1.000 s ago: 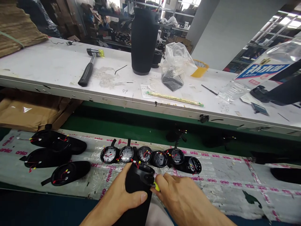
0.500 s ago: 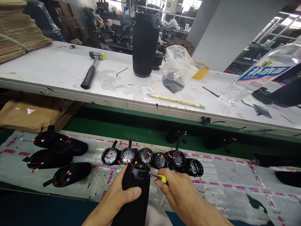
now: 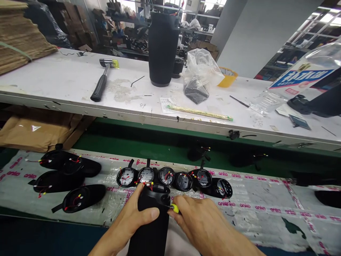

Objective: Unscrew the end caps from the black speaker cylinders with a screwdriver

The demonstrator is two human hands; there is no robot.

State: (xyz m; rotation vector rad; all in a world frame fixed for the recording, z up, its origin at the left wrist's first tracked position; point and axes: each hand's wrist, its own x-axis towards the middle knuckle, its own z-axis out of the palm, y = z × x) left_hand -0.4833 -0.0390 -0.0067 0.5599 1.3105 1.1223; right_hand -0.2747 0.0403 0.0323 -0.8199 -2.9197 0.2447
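My left hand (image 3: 134,213) is wrapped round a black cloth-covered cylinder (image 3: 150,229), thumb across its front. The cylinder's open end points up and away, with a glossy black rim and red and yellow wire ends at it. My right hand (image 3: 201,217) is closed on a small tool with a yellow handle (image 3: 174,208). Its thin tip meets the cylinder's right side just below the rim; the exact kind of tool is hidden by my fingers. Just beyond the cylinder stands a row of similar black cylinders (image 3: 166,176), red wires in their open ends.
More black cylinders (image 3: 77,199) lie at left on the plastic-covered lower shelf (image 3: 255,220). On the white bench (image 3: 128,89) are a rubber-headed hammer (image 3: 99,87), an upright black cylinder (image 3: 162,49), a plastic bag (image 3: 201,71) and a leaning bottle (image 3: 293,78).
My right hand has moved left and slightly down, bringing the yellow-handled tool against the cylinder's side. My left hand keeps its hold, with the cylinder's open end turned slightly.
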